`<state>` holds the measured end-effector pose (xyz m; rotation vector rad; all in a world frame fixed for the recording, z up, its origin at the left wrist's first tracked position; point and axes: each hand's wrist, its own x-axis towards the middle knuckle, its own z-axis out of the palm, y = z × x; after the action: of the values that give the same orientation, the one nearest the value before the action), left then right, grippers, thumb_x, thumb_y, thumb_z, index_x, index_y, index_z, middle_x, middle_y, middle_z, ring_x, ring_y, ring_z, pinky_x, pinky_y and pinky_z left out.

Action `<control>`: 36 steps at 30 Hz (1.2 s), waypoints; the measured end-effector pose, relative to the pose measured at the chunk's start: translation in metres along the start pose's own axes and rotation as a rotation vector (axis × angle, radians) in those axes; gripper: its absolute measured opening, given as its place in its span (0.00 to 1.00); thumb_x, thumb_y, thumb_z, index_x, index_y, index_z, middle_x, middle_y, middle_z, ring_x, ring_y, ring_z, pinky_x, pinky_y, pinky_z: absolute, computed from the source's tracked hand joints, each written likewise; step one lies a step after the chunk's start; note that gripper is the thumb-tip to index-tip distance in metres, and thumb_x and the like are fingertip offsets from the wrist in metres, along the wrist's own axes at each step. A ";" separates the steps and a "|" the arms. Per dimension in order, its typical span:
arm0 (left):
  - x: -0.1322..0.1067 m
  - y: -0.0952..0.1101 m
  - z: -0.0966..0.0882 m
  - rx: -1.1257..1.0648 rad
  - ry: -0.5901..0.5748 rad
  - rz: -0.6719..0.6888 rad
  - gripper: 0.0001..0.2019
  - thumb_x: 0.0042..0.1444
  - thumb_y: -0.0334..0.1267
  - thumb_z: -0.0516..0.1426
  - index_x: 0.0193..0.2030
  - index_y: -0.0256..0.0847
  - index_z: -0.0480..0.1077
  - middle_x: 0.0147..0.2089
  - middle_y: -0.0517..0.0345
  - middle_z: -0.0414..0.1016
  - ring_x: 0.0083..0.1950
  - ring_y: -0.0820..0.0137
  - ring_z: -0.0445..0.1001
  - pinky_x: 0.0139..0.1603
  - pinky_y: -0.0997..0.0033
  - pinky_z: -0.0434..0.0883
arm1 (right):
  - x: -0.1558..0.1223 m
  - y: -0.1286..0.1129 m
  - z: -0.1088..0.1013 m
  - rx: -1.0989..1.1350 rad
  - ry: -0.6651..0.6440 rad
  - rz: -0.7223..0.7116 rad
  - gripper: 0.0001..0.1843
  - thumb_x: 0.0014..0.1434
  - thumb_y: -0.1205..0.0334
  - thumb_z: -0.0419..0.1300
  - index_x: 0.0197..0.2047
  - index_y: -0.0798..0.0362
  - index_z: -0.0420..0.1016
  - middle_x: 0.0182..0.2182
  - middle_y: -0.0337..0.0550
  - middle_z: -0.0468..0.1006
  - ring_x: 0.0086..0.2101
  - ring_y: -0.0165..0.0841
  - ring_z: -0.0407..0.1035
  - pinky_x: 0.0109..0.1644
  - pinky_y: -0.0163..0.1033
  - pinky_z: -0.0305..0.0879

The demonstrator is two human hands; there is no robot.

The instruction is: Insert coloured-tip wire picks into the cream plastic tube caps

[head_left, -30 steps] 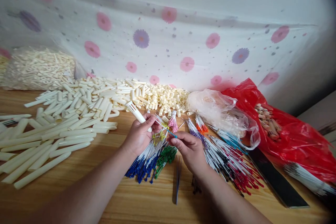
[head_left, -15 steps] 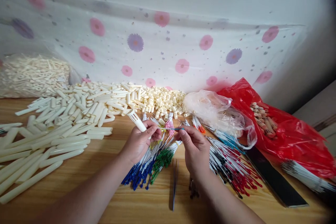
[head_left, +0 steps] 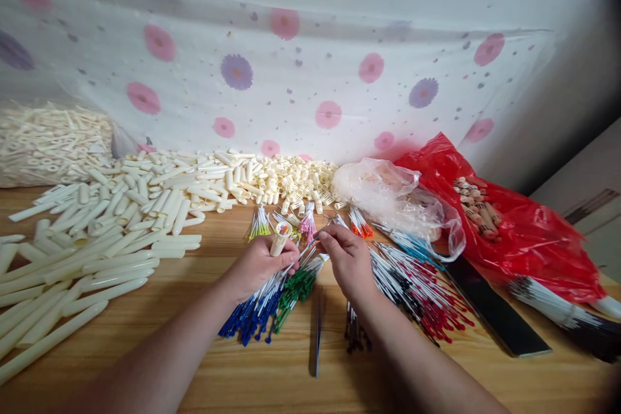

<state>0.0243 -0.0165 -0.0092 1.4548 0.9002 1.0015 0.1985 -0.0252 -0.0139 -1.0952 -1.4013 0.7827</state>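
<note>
My left hand (head_left: 259,262) is closed round a cream pen barrel (head_left: 280,239), held upright with its open end up and several coloured refill tips showing inside. My right hand (head_left: 345,259) pinches at the thin refills beside the pink-tipped bunch (head_left: 307,222); what it grips is too thin to name. Under both hands lie bunches of refills: blue-ended (head_left: 250,317), green-ended (head_left: 297,288), red-ended (head_left: 436,314). A yellow-green bunch (head_left: 260,222) and an orange bunch (head_left: 359,222) lie just beyond my hands.
Cream barrels (head_left: 87,259) cover the wooden table (head_left: 272,381) at left, small cream parts (head_left: 295,184) at the back. A clear bag (head_left: 392,197) and a red bag (head_left: 514,233) sit right. Tweezers (head_left: 317,330) and a black strip (head_left: 490,310) lie near.
My left hand has tipped the barrel from slanting left to upright. My right hand moved up and left toward the pink bunch; the blue refill it pinched no longer shows.
</note>
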 end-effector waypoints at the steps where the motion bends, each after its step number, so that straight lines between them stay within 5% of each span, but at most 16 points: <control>1: 0.000 0.000 0.002 -0.006 -0.016 -0.011 0.07 0.48 0.38 0.62 0.24 0.37 0.74 0.21 0.58 0.72 0.23 0.72 0.69 0.26 0.73 0.66 | 0.000 0.000 0.001 -0.010 -0.028 0.002 0.12 0.56 0.55 0.57 0.28 0.54 0.74 0.22 0.40 0.73 0.26 0.31 0.67 0.31 0.35 0.63; 13: -0.003 0.000 0.006 -0.142 -0.001 -0.076 0.13 0.47 0.45 0.63 0.26 0.36 0.68 0.22 0.61 0.69 0.24 0.74 0.67 0.27 0.74 0.64 | -0.001 -0.004 0.001 -0.053 -0.177 -0.109 0.11 0.57 0.59 0.56 0.35 0.54 0.78 0.29 0.44 0.76 0.29 0.31 0.69 0.33 0.35 0.65; 20: -0.001 -0.003 0.006 0.056 -0.032 0.029 0.11 0.52 0.42 0.58 0.27 0.37 0.69 0.24 0.61 0.69 0.28 0.72 0.67 0.31 0.73 0.65 | 0.002 -0.008 0.001 -0.094 -0.162 -0.116 0.09 0.56 0.60 0.59 0.27 0.55 0.73 0.22 0.39 0.74 0.23 0.28 0.66 0.27 0.33 0.63; 23: 0.003 -0.012 0.000 0.294 0.115 0.147 0.08 0.53 0.39 0.56 0.29 0.37 0.71 0.27 0.59 0.72 0.32 0.70 0.69 0.35 0.71 0.66 | -0.001 -0.026 -0.018 -0.227 -0.098 -0.263 0.05 0.57 0.63 0.58 0.31 0.54 0.74 0.25 0.40 0.76 0.25 0.29 0.69 0.29 0.33 0.65; 28: 0.006 -0.019 -0.008 0.487 0.245 0.330 0.06 0.54 0.36 0.57 0.28 0.38 0.70 0.27 0.59 0.72 0.31 0.70 0.70 0.33 0.73 0.65 | -0.025 -0.068 -0.050 -0.064 0.272 -0.605 0.08 0.58 0.72 0.57 0.39 0.51 0.73 0.34 0.42 0.78 0.34 0.32 0.73 0.37 0.38 0.70; 36: 0.005 -0.009 -0.003 0.507 0.163 0.528 0.07 0.54 0.33 0.59 0.25 0.38 0.69 0.26 0.61 0.69 0.31 0.72 0.68 0.34 0.74 0.63 | -0.039 -0.093 -0.045 -0.331 -0.040 -0.864 0.10 0.54 0.78 0.57 0.39 0.60 0.71 0.32 0.47 0.78 0.35 0.29 0.74 0.41 0.33 0.71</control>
<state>0.0230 -0.0091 -0.0177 2.1351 0.9508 1.3537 0.2235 -0.0991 0.0643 -0.5944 -1.8658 -0.0557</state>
